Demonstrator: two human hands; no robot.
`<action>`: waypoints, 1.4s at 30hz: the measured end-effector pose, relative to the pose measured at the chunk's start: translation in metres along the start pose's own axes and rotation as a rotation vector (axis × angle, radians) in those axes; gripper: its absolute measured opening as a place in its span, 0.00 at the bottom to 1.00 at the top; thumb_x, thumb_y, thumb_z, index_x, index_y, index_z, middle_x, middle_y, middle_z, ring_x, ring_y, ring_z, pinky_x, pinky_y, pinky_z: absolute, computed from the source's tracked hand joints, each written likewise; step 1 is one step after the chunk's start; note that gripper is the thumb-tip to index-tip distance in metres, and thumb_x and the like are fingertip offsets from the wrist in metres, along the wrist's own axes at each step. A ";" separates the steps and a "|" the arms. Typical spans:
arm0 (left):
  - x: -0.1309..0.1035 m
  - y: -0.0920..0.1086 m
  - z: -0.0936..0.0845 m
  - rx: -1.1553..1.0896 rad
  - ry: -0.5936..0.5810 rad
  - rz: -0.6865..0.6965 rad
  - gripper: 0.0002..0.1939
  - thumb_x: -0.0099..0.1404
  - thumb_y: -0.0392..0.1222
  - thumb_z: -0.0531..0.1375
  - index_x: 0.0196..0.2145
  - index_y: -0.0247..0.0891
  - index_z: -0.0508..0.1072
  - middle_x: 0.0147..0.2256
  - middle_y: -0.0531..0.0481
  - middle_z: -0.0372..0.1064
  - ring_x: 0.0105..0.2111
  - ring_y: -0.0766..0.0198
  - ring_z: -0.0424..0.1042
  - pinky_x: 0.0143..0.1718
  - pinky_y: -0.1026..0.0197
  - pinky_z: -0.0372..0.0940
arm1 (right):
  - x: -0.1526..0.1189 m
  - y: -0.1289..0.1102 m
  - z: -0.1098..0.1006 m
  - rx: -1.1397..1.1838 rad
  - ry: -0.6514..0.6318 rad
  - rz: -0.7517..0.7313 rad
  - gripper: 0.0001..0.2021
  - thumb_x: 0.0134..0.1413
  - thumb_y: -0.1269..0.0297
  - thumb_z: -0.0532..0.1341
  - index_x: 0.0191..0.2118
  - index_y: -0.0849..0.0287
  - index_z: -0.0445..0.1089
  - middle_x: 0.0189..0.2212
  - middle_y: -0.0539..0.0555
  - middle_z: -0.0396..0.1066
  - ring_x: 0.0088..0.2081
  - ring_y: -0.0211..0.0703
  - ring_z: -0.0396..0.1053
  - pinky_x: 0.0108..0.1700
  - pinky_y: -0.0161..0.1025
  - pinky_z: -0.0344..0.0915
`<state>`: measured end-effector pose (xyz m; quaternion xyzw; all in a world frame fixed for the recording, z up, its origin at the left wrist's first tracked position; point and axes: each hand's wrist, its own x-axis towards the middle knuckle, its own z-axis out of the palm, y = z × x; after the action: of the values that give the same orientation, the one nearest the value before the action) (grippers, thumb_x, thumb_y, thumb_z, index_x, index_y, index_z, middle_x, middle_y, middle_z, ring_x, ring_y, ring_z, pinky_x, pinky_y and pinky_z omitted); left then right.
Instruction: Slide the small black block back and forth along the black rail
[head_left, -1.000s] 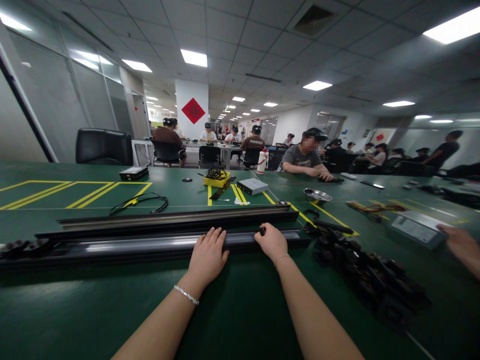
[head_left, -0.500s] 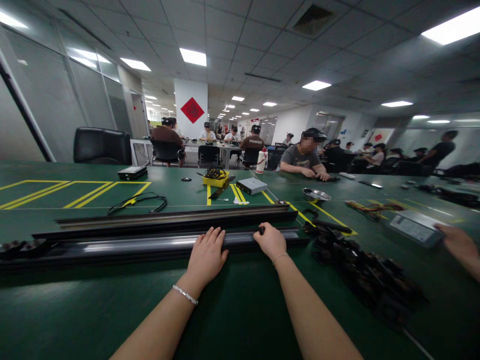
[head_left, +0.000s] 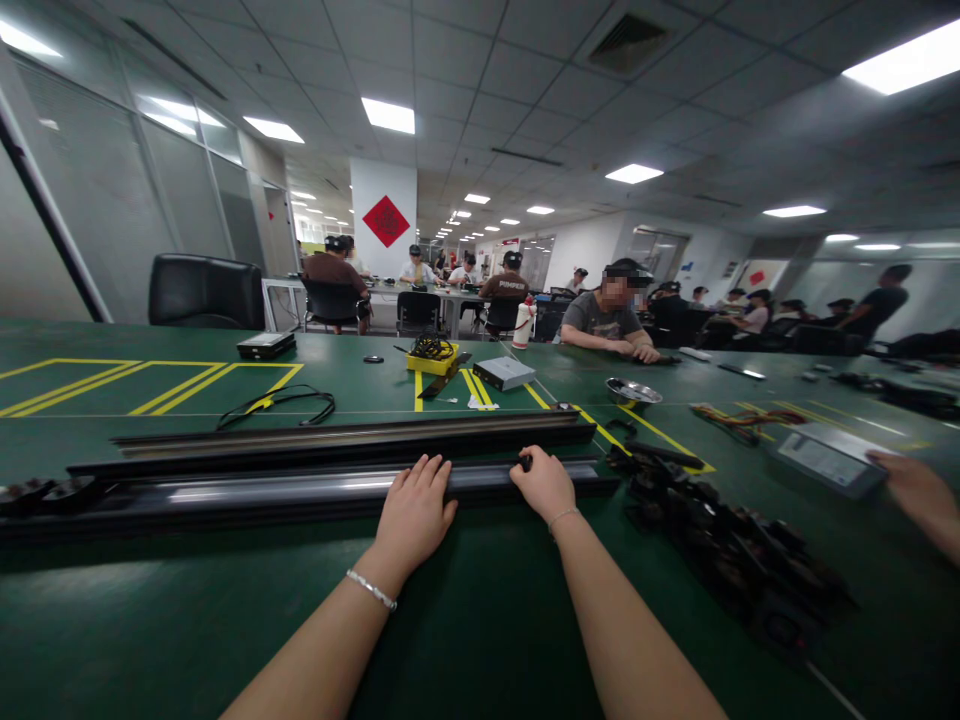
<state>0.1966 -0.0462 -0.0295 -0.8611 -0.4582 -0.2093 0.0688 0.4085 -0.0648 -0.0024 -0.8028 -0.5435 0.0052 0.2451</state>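
Observation:
A long black channel-shaped rail [head_left: 285,488] with a shiny inner face lies lengthwise in front of me. My left hand [head_left: 414,508] rests on it near its right half, fingers stretched out over the shiny face. Farther right, my right hand [head_left: 546,484] is closed in a pinch around a small black piece [head_left: 526,462] at the rail. Most of that piece is hidden by the fingers. Just behind, a second long dark rail [head_left: 352,434] lies roughly parallel. Dark blocky parts [head_left: 45,492] sit at the front rail's left end.
To the right is a heap of black parts [head_left: 720,540]. Another person's hand [head_left: 919,495] touches a grey metal box [head_left: 829,460]. Behind the rails are a black cable [head_left: 277,402], a yellow tray [head_left: 431,358], a silver drive-like box [head_left: 504,373] and a metal bowl [head_left: 634,391].
My right hand has shifted very slightly to the right, still pinching the small black piece. Otherwise the rails and my left hand look the same.

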 end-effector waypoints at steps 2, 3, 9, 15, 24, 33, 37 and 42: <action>0.000 0.000 0.000 0.000 -0.001 0.000 0.26 0.61 0.48 0.51 0.57 0.40 0.58 0.59 0.47 0.56 0.60 0.56 0.51 0.56 0.50 0.51 | 0.000 0.000 0.000 0.004 0.001 0.001 0.14 0.47 0.64 0.54 0.41 0.58 0.68 0.40 0.54 0.71 0.43 0.47 0.66 0.51 0.41 0.54; 0.000 0.000 0.000 0.000 -0.002 0.000 0.26 0.61 0.48 0.51 0.57 0.39 0.58 0.59 0.47 0.56 0.59 0.56 0.51 0.56 0.51 0.51 | 0.000 0.000 0.000 0.005 -0.001 0.008 0.14 0.47 0.64 0.54 0.41 0.57 0.68 0.40 0.54 0.71 0.44 0.48 0.66 0.50 0.41 0.55; 0.000 0.000 -0.001 0.004 -0.002 0.001 0.26 0.61 0.47 0.51 0.56 0.39 0.58 0.59 0.47 0.56 0.59 0.56 0.51 0.56 0.50 0.51 | 0.002 0.001 0.000 0.011 -0.029 0.033 0.15 0.47 0.62 0.54 0.41 0.56 0.68 0.38 0.55 0.71 0.42 0.48 0.67 0.39 0.39 0.60; 0.001 0.000 0.000 0.008 -0.001 0.000 0.26 0.61 0.48 0.51 0.56 0.40 0.58 0.58 0.47 0.56 0.59 0.56 0.52 0.56 0.51 0.51 | 0.002 0.004 0.000 0.006 -0.016 0.010 0.14 0.48 0.63 0.54 0.42 0.56 0.67 0.38 0.54 0.71 0.41 0.47 0.68 0.39 0.38 0.60; 0.000 0.000 -0.001 0.006 -0.001 0.001 0.26 0.61 0.47 0.51 0.56 0.41 0.58 0.58 0.47 0.56 0.59 0.56 0.52 0.57 0.50 0.52 | 0.001 0.008 0.004 -0.004 0.057 -0.035 0.17 0.48 0.63 0.53 0.46 0.57 0.65 0.44 0.55 0.69 0.49 0.48 0.63 0.57 0.53 0.43; 0.000 0.000 -0.001 0.003 -0.006 0.006 0.26 0.61 0.48 0.50 0.57 0.40 0.58 0.59 0.47 0.56 0.59 0.56 0.52 0.57 0.50 0.51 | 0.003 0.009 0.003 0.003 0.021 -0.018 0.14 0.49 0.62 0.53 0.42 0.57 0.65 0.42 0.54 0.70 0.46 0.45 0.65 0.57 0.52 0.42; 0.000 -0.001 -0.001 0.003 -0.015 0.001 0.26 0.61 0.48 0.51 0.57 0.40 0.58 0.59 0.47 0.56 0.60 0.56 0.51 0.57 0.50 0.51 | 0.003 0.008 0.002 0.006 0.009 -0.004 0.13 0.48 0.62 0.53 0.41 0.57 0.66 0.42 0.54 0.70 0.46 0.45 0.65 0.58 0.51 0.41; 0.001 0.000 -0.001 0.000 -0.017 -0.005 0.26 0.61 0.48 0.51 0.57 0.41 0.58 0.59 0.47 0.55 0.60 0.56 0.51 0.57 0.50 0.51 | 0.003 0.010 0.004 0.005 0.019 -0.012 0.13 0.49 0.62 0.53 0.40 0.57 0.66 0.40 0.54 0.71 0.44 0.43 0.66 0.57 0.48 0.43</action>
<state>0.1967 -0.0462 -0.0281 -0.8617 -0.4608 -0.2023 0.0645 0.4169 -0.0633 -0.0090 -0.7989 -0.5459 -0.0025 0.2526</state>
